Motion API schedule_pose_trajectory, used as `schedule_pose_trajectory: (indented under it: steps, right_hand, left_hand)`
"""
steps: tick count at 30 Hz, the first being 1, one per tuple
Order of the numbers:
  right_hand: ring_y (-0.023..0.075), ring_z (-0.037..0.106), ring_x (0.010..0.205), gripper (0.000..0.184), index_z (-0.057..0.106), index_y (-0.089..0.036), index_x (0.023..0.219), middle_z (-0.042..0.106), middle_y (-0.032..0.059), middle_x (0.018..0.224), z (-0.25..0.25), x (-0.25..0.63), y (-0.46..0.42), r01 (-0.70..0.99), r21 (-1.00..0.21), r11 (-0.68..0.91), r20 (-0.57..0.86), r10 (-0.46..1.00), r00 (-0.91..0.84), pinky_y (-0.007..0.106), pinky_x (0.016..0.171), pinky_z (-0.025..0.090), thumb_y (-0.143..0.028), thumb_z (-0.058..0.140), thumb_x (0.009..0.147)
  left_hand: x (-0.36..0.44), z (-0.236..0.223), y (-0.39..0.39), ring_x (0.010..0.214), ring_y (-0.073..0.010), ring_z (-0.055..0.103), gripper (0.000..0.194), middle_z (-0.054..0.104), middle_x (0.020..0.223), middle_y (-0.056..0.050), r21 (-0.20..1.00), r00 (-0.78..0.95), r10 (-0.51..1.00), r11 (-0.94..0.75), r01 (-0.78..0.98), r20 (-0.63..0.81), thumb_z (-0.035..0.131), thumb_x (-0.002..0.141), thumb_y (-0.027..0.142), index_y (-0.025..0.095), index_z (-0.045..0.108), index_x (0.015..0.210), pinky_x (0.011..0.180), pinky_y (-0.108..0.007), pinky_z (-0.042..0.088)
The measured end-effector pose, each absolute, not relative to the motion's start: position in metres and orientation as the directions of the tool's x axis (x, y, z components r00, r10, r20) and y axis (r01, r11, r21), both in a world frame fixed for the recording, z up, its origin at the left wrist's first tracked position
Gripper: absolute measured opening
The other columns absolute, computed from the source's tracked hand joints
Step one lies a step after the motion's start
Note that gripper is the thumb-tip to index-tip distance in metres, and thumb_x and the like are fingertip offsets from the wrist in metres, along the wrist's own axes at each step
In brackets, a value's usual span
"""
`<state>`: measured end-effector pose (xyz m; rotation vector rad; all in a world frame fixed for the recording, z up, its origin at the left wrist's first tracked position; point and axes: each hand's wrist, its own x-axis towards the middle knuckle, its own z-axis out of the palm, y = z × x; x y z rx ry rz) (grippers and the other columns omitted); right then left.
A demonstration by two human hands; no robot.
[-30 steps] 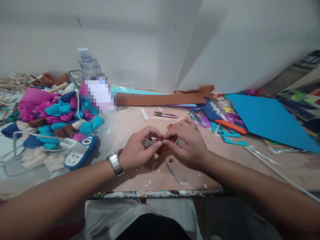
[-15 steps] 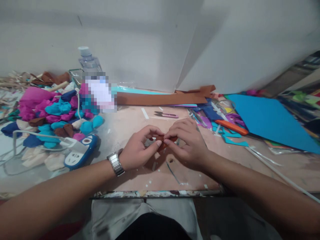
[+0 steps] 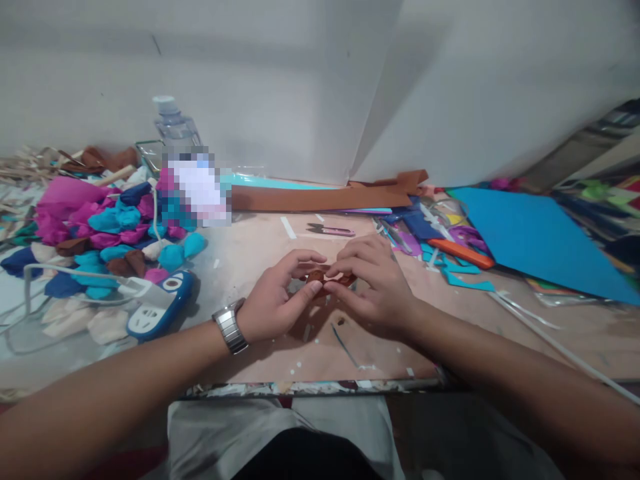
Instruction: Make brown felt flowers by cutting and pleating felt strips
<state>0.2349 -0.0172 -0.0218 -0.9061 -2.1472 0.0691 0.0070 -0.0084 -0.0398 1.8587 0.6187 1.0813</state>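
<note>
Between my two hands is a small piece of brown crepe paper [image 3: 316, 275], partly covered by the fingers. My left hand [image 3: 285, 293], with a metal watch [image 3: 231, 327] on its wrist, pinches its left side with thumb and fingers. On the other side, my right hand [image 3: 375, 283] grips the brown paper with thumb and forefinger, the remaining fingers curled above. Both hands are just over the wooden board [image 3: 260, 230]. Thread snips [image 3: 330, 230] with a pink handle lie beyond them.
Puffed crepe paper pieces [image 3: 100, 223] and a blue-and-white power strip [image 3: 163, 307] lie to the left. A long brown strip [image 3: 320, 198] runs along the back, near a bottle [image 3: 175, 127]. At right are an orange cutter [image 3: 463, 253] and a blue sheet [image 3: 540, 240].
The fingers have shifted slightly on the brown paper, and a little more of it shows between them. The whole view has moved a touch.
</note>
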Motion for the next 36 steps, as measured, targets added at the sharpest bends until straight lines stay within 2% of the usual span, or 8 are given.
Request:
schedule_pose_trajectory:
  steps: [9,19,23,31,36]
  right_hand:
    - [0.0257,0.060,0.101,0.006,0.071,-0.024,0.096,0.068,0.0047,0.099,-0.0210,0.2328,-0.0182,0.586,-0.326,0.742,0.654,0.624,-0.428,0.050,0.098,0.042,-0.027,0.075,0.095]
    - [0.0259,0.058,0.102,0.011,0.071,-0.024,0.092,0.068,0.0043,0.097,-0.0207,0.2316,-0.0194,0.581,-0.322,0.748,0.662,0.617,-0.426,0.050,0.099,0.042,-0.031,0.078,0.095]
    - [0.0261,0.058,0.102,0.012,0.071,-0.024,0.092,0.068,0.0043,0.097,-0.0209,0.2301,-0.0201,0.582,-0.318,0.749,0.662,0.615,-0.429,0.050,0.100,0.041,-0.032,0.078,0.095]
    - [0.0263,0.059,0.103,0.018,0.070,-0.025,0.104,0.069,0.0048,0.101,-0.0217,0.2307,-0.0184,0.576,-0.332,0.747,0.651,0.623,-0.433,0.050,0.099,0.042,-0.039,0.077,0.096]
    - [0.0267,0.059,0.106,0.019,0.073,-0.027,0.111,0.069,0.0050,0.104,-0.0226,0.2308,-0.0186,0.574,-0.328,0.750,0.640,0.624,-0.448,0.051,0.101,0.042,-0.035,0.079,0.095]
  left_hand:
    - [0.0075,-0.0406,-0.0080,0.123,-0.0217,0.068,0.031,0.067,0.132,-0.012,0.858,0.530,0.719,-0.513,-0.033,0.450,0.057,0.105,0.023,0.021,0.056,0.136,0.109,-0.037,0.055]
    - [0.0054,-0.0406,-0.0104,0.136,-0.0273,0.062,0.041,0.062,0.145,-0.013,0.852,0.600,0.674,-0.522,-0.026,0.431,0.048,0.109,0.028,0.027,0.049,0.149,0.115,-0.047,0.050]
    - [0.0050,-0.0380,-0.0116,0.141,-0.0301,0.058,0.046,0.059,0.151,-0.015,0.847,0.620,0.651,-0.530,-0.044,0.439,0.052,0.107,0.029,0.026,0.046,0.153,0.119,-0.050,0.047]
    - [0.0041,-0.0395,-0.0110,0.150,-0.0319,0.050,0.056,0.049,0.163,-0.014,0.845,0.645,0.637,-0.534,-0.026,0.422,0.050,0.107,0.026,0.029,0.036,0.161,0.121,-0.053,0.045]
    - [0.0046,-0.0417,-0.0098,0.148,-0.0307,0.052,0.057,0.050,0.162,-0.014,0.841,0.644,0.631,-0.541,-0.033,0.432,0.047,0.108,0.026,0.029,0.033,0.164,0.123,-0.053,0.043]
